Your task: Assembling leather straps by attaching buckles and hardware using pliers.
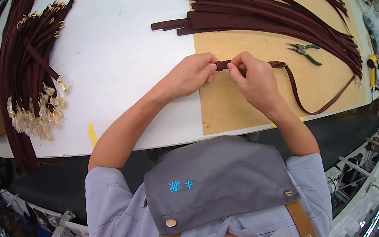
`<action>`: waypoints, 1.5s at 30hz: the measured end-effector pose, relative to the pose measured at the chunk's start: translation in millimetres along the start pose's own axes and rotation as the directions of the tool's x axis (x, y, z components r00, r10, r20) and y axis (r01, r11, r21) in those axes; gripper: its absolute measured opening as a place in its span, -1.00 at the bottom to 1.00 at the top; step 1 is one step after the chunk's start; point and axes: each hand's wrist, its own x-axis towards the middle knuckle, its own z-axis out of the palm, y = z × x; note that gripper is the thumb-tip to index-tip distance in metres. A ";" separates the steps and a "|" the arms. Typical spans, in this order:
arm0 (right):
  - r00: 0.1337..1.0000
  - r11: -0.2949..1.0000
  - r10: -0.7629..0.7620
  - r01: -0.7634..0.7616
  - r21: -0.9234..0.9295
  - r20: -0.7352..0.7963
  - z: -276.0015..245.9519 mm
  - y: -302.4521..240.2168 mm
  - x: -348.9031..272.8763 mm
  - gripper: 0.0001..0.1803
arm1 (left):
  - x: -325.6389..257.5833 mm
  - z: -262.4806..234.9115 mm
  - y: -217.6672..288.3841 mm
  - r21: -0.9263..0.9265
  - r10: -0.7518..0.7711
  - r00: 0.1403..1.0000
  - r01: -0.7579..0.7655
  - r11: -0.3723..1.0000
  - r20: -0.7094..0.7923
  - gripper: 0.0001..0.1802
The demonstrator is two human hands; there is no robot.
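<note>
My left hand [191, 75] and my right hand [253, 78] pinch the near end of one dark brown leather strap [294, 92] just above the tan board [247, 104]. The fingertips of both hands meet on the strap end. The rest of that strap trails right, loops down toward the table's front edge and curves back up to the right. What is at the strap's tip is hidden by my fingers.
A fan of plain brown straps [261, 8] lies across the board at the back. Green-handled pliers [305, 53] rest right of my hands. A pile of straps with gold buckles [33, 69] covers the white table [120, 55] at the left. A yellow tool [373, 70] lies at the right edge.
</note>
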 end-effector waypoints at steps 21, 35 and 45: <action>0.887 0.885 0.076 -0.270 0.378 0.456 -26.9 13.0 25.0 -0.83 | 0.5 -6.1 0.5 0.057 0.023 0.997 -0.027 0.998 0.071 -0.76; 0.999 0.858 0.037 -0.028 -0.513 0.006 -149.2 205.3 16.5 -0.45 | 2.8 -17.5 -4.4 -0.222 -0.006 0.984 0.047 0.974 0.181 -0.80; 0.955 0.883 0.193 -0.068 -0.465 0.227 -171.3 197.2 29.2 -0.65 | 6.9 -21.4 -0.3 -0.190 0.019 0.986 0.013 0.982 0.165 -0.81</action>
